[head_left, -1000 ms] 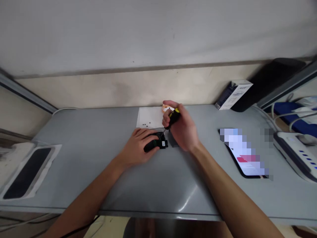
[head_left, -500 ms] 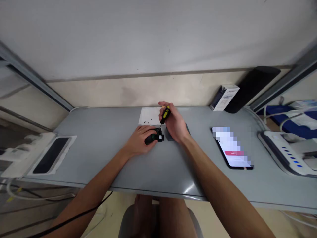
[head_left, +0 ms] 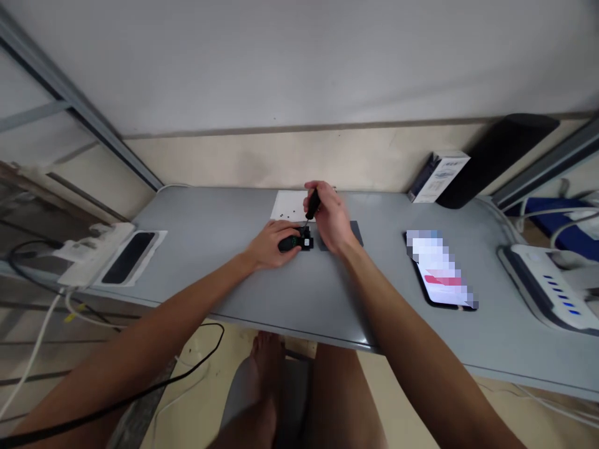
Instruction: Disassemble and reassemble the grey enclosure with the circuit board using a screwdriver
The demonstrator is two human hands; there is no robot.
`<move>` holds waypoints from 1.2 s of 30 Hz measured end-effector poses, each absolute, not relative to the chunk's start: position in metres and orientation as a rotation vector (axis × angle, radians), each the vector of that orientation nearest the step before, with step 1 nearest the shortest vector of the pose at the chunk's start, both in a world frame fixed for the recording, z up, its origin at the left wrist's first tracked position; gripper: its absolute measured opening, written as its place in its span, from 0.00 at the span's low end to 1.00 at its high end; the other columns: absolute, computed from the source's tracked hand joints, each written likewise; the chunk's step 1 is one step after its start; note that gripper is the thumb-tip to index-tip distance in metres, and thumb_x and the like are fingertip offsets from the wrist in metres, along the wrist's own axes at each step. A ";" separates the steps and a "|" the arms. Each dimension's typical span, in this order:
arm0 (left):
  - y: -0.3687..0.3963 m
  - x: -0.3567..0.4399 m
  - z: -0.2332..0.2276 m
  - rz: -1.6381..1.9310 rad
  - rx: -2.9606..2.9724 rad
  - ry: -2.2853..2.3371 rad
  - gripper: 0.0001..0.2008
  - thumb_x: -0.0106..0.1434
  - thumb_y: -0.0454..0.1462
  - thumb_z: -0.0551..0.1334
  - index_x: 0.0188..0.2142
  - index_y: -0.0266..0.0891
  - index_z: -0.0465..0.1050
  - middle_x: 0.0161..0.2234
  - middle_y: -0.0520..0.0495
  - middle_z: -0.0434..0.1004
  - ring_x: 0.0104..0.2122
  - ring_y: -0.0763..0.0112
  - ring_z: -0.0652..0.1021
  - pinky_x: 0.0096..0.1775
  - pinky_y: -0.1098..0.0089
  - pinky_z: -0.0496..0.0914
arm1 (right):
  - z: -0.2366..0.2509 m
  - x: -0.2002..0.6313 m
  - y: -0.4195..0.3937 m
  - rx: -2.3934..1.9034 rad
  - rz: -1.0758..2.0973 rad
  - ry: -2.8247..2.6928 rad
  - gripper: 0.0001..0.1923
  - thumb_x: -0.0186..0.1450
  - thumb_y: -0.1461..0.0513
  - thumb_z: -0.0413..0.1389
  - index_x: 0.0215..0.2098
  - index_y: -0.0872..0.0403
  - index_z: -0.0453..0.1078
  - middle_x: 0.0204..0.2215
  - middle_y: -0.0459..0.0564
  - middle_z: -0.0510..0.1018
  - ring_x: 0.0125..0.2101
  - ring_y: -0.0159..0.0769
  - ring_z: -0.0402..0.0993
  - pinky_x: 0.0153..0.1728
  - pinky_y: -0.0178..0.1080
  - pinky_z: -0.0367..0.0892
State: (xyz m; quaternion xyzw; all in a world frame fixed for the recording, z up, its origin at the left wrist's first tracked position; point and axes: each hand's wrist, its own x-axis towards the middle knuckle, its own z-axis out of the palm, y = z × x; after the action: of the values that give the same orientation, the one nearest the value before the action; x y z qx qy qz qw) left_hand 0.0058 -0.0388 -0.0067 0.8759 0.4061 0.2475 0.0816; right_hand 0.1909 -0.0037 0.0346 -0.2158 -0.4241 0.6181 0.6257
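Note:
My left hand [head_left: 268, 242] presses on a small black device [head_left: 294, 241] that lies on the grey table [head_left: 210, 249]. A little green shows on the device's open side. My right hand [head_left: 330, 219] grips a small screwdriver [head_left: 312, 205] by its dark handle, with the tip pointing down at the right end of the device. Behind both hands lies a white sheet of paper [head_left: 287, 206] with several tiny dark screws on it. A flat dark grey piece [head_left: 355, 234] lies on the table under my right hand.
A phone [head_left: 440, 271] with a lit screen lies to the right. A white box [head_left: 437, 176] and a black object [head_left: 496, 156] stand against the back wall. A dark phone on white wrapping [head_left: 128, 257] and a power strip [head_left: 91, 249] lie left; a white device [head_left: 547, 290] lies far right.
The camera has pulled back and tilted down, so my legs and the floor show. Both hands stay at the device; the screwdriver's yellow band is now hidden in my right hand.

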 end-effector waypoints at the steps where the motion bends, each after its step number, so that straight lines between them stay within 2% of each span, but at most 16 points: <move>1: -0.039 0.006 -0.007 0.756 2.614 1.209 0.10 0.67 0.41 0.64 0.46 0.41 0.78 0.57 0.39 0.82 0.58 0.55 0.80 0.61 0.49 0.71 | 0.034 0.192 -0.004 -0.512 1.407 -0.994 0.27 0.56 0.39 0.69 0.35 0.50 0.71 0.28 0.41 0.74 0.28 0.27 0.70 0.29 0.34 0.65; 3: -0.039 0.005 -0.008 0.780 2.603 1.203 0.10 0.67 0.41 0.63 0.46 0.41 0.78 0.57 0.39 0.82 0.58 0.55 0.80 0.61 0.49 0.71 | 0.033 0.192 -0.004 -0.556 1.358 -1.011 0.29 0.54 0.40 0.71 0.31 0.49 0.64 0.27 0.39 0.74 0.26 0.27 0.70 0.28 0.34 0.65; 6: -0.041 0.005 -0.008 0.783 2.580 1.211 0.10 0.67 0.41 0.64 0.46 0.43 0.78 0.57 0.40 0.82 0.57 0.55 0.81 0.61 0.49 0.71 | 0.032 0.189 -0.005 -0.621 1.242 -1.008 0.33 0.54 0.38 0.70 0.30 0.47 0.56 0.18 0.33 0.64 0.19 0.26 0.59 0.23 0.34 0.58; 8: -0.041 0.006 -0.008 0.787 2.572 1.204 0.10 0.67 0.41 0.64 0.46 0.43 0.77 0.57 0.40 0.82 0.57 0.55 0.81 0.61 0.49 0.71 | 0.033 0.189 -0.005 -0.610 1.232 -1.019 0.31 0.57 0.35 0.66 0.32 0.47 0.60 0.18 0.34 0.61 0.18 0.26 0.56 0.22 0.34 0.57; 10: -0.042 0.005 -0.007 0.797 2.575 1.185 0.10 0.68 0.40 0.63 0.47 0.42 0.77 0.57 0.39 0.82 0.57 0.56 0.81 0.61 0.50 0.71 | 0.035 0.189 -0.005 -0.560 1.306 -1.015 0.29 0.61 0.33 0.60 0.36 0.48 0.67 0.21 0.37 0.63 0.21 0.27 0.60 0.24 0.35 0.59; 12: -0.041 0.004 -0.007 0.786 2.582 1.183 0.11 0.68 0.40 0.63 0.48 0.42 0.77 0.58 0.38 0.82 0.58 0.56 0.81 0.62 0.49 0.70 | 0.037 0.190 -0.005 -0.541 1.367 -1.004 0.28 0.63 0.35 0.60 0.38 0.49 0.71 0.24 0.40 0.68 0.25 0.28 0.65 0.28 0.36 0.63; 14: -0.041 0.003 -0.007 0.761 2.593 1.196 0.11 0.69 0.40 0.62 0.49 0.43 0.76 0.58 0.39 0.81 0.58 0.57 0.80 0.62 0.49 0.69 | 0.037 0.191 -0.005 -0.568 1.364 -1.016 0.26 0.60 0.38 0.65 0.34 0.50 0.70 0.27 0.42 0.73 0.28 0.29 0.70 0.31 0.36 0.65; 16: -0.040 0.001 -0.008 0.768 2.620 1.170 0.11 0.70 0.41 0.62 0.49 0.43 0.76 0.58 0.39 0.81 0.58 0.57 0.80 0.61 0.50 0.69 | 0.036 0.191 -0.006 -0.601 1.331 -1.051 0.28 0.58 0.38 0.67 0.31 0.49 0.64 0.26 0.40 0.74 0.26 0.30 0.70 0.31 0.37 0.66; 19: -0.040 -0.001 -0.007 0.786 2.657 1.137 0.11 0.72 0.40 0.60 0.51 0.42 0.75 0.60 0.39 0.80 0.59 0.58 0.80 0.62 0.52 0.68 | 0.037 0.191 -0.008 -0.666 1.218 -1.125 0.29 0.60 0.39 0.66 0.31 0.48 0.58 0.18 0.35 0.66 0.19 0.29 0.63 0.26 0.36 0.61; 20: -0.040 -0.001 -0.007 0.785 2.663 1.124 0.11 0.72 0.39 0.60 0.52 0.42 0.75 0.59 0.40 0.80 0.59 0.58 0.80 0.61 0.53 0.69 | 0.037 0.191 -0.009 -0.669 1.189 -1.149 0.27 0.62 0.38 0.64 0.31 0.48 0.60 0.19 0.36 0.65 0.20 0.29 0.63 0.27 0.37 0.61; 23: -0.040 -0.002 -0.006 0.795 2.654 1.131 0.12 0.72 0.38 0.61 0.53 0.43 0.76 0.59 0.41 0.80 0.59 0.58 0.80 0.62 0.54 0.68 | 0.039 0.192 -0.011 -0.615 1.286 -1.155 0.25 0.70 0.38 0.54 0.41 0.49 0.73 0.26 0.41 0.70 0.27 0.31 0.67 0.33 0.38 0.64; 26: -0.038 -0.003 -0.006 0.757 2.604 1.137 0.11 0.71 0.37 0.62 0.52 0.45 0.76 0.59 0.43 0.80 0.59 0.58 0.79 0.62 0.54 0.68 | 0.037 0.196 -0.010 -0.628 1.382 -1.081 0.22 0.67 0.40 0.61 0.37 0.49 0.74 0.33 0.46 0.76 0.34 0.33 0.73 0.38 0.40 0.68; 28: -0.037 -0.004 -0.006 0.737 2.557 1.145 0.11 0.71 0.38 0.63 0.51 0.46 0.76 0.58 0.44 0.81 0.58 0.58 0.79 0.62 0.54 0.69 | 0.034 0.198 -0.008 -0.647 1.393 -1.044 0.24 0.62 0.40 0.66 0.32 0.49 0.68 0.30 0.44 0.76 0.30 0.33 0.73 0.35 0.40 0.69; 31: -0.036 -0.005 -0.006 0.713 2.513 1.142 0.11 0.71 0.39 0.64 0.52 0.46 0.76 0.58 0.45 0.80 0.57 0.59 0.80 0.63 0.54 0.68 | 0.031 0.200 -0.005 -0.674 1.347 -1.019 0.28 0.60 0.41 0.68 0.30 0.48 0.58 0.20 0.36 0.66 0.19 0.29 0.61 0.24 0.36 0.61; 33: -0.036 -0.006 -0.006 0.714 2.519 1.126 0.12 0.71 0.39 0.64 0.53 0.46 0.76 0.58 0.44 0.80 0.58 0.59 0.79 0.63 0.54 0.68 | 0.032 0.200 -0.005 -0.668 1.324 -1.011 0.27 0.62 0.38 0.64 0.30 0.48 0.60 0.19 0.37 0.62 0.19 0.29 0.59 0.23 0.37 0.59; 36: -0.036 -0.007 -0.007 0.723 2.551 1.116 0.12 0.72 0.39 0.64 0.54 0.47 0.77 0.59 0.44 0.80 0.59 0.59 0.79 0.63 0.54 0.68 | 0.035 0.199 -0.006 -0.641 1.395 -1.005 0.25 0.69 0.36 0.54 0.37 0.47 0.71 0.24 0.43 0.67 0.26 0.33 0.66 0.30 0.40 0.66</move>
State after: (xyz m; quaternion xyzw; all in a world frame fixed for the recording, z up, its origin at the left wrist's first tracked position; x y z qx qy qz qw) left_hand -0.0068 -0.0364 -0.0073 0.8790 0.3846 0.2493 0.1318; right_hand 0.1994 -0.0061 0.0350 -0.2774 -0.4350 0.6036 0.6078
